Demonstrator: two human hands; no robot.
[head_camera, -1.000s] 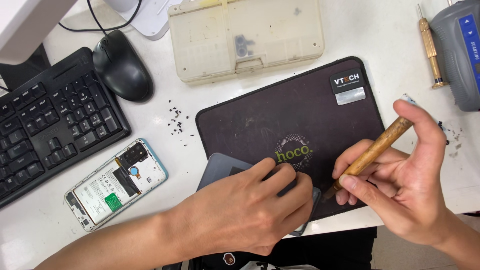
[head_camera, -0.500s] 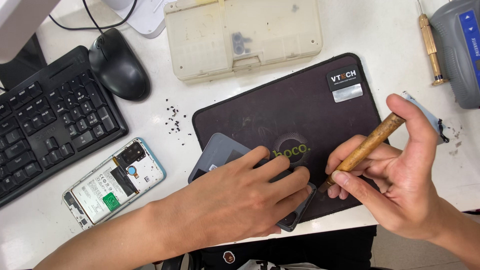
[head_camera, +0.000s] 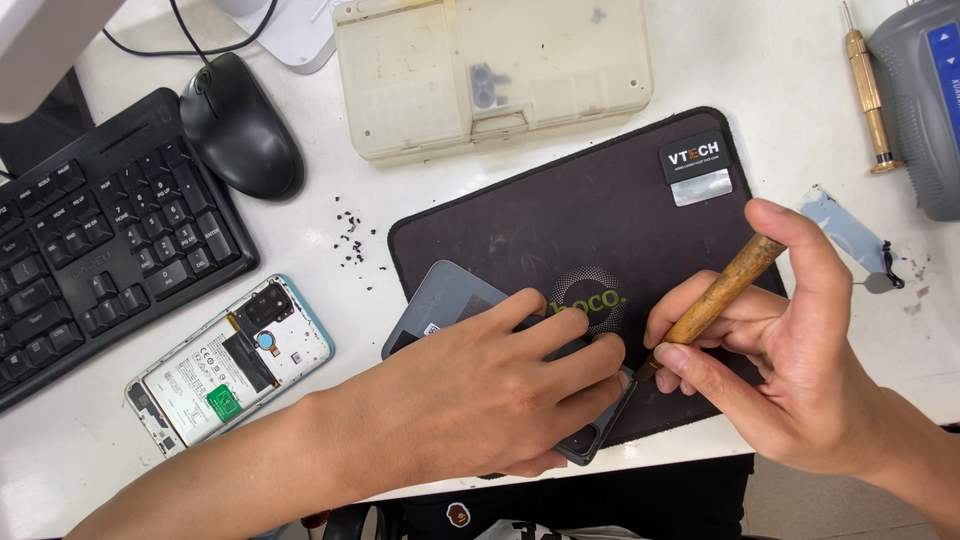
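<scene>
On dark mat (head_camera: 600, 200), near front edge of white table (head_camera: 330, 250): my left hand (head_camera: 480, 395) flat on grey phone cover (head_camera: 445, 300), fingers together, pressing it down. My right hand (head_camera: 790, 370) pinches wooden-handled tool (head_camera: 715, 300), thumb and fingers clamped round handle, tip at cover's right edge. Opened phone (head_camera: 230, 360) lies left of mat, keyboard (head_camera: 90, 240) and mouse (head_camera: 240, 125) beyond. Plastic parts box (head_camera: 490, 70) behind mat.

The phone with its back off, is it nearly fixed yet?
Not nearly. Done: the opened phone lies beside the keyboard, insides showing. In hand: the left hand presses the grey back cover onto the dark mat, and the right hand works a wooden-handled tool at its edge. Left: the cover is not yet back on the phone.
</scene>
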